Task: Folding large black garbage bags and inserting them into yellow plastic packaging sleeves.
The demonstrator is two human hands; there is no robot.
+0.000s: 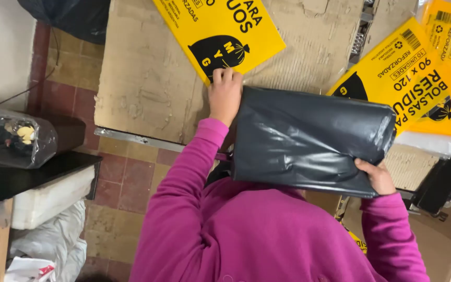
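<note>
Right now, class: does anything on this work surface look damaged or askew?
Yes. The cardboard sheet is scuffed, its top layer peeling. The yellow labels lie at mixed angles, some overlapping at right.

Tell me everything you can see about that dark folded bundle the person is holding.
The folded bundle is dark grey, glossy plastic film, creased and wrinkled, folded into a thick rectangular pad with a rounded fold along its top. It is held just above the cardboard-covered surface, in front of the magenta sweater. The right hand pinches its lower right corner; the left hand lies at its upper left edge, fingertips on a yellow printed sheet.
</note>
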